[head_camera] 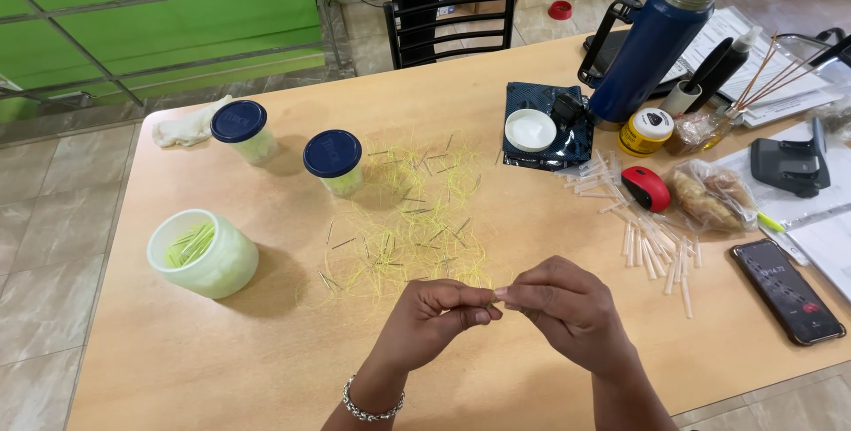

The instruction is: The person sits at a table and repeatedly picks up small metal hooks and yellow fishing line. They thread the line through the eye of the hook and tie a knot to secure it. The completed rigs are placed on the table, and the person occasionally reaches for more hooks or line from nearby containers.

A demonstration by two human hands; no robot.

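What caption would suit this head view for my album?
Two hands pinch something small together above yellow threads scattered on a wooden table.

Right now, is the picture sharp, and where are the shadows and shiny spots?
In the head view, the table is evenly lit and mostly sharp; the open jar and two lidded jars cast soft shadows toward the right; the flask shows glare on its metal top; the left hand and right hand look slightly soft, and edges bend a little.
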